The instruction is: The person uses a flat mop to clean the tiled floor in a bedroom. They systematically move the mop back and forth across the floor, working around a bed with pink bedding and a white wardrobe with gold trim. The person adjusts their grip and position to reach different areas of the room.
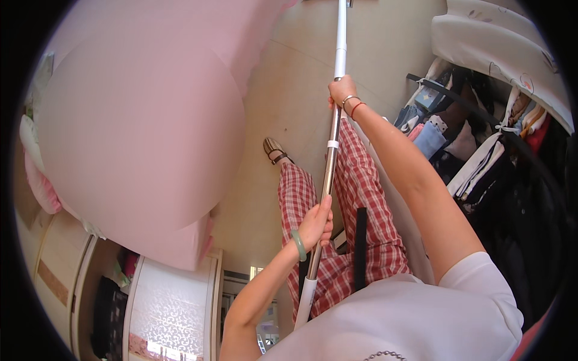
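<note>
A long white and silver pole (329, 168), like a mop or broom handle, runs from beside my waist up past the top of the view. My right hand (343, 90) is wrapped round its upper part, at the lower end of a white section. Lower down, near my thighs, my left hand (316, 222) grips the silver section with the thumb lying along it. The pole slants a little, its far end leaning right. What is fixed to that far end is mostly cut off by the picture's edge.
On the left a bed with a pink cover (144, 132) takes up much room. Folded clothes (442, 135) fill open shelves on the right, under a pale cloth (494, 51). A cabinet with a patterned white door (171, 301) stands at lower left. Tiled floor (295, 78) lies between.
</note>
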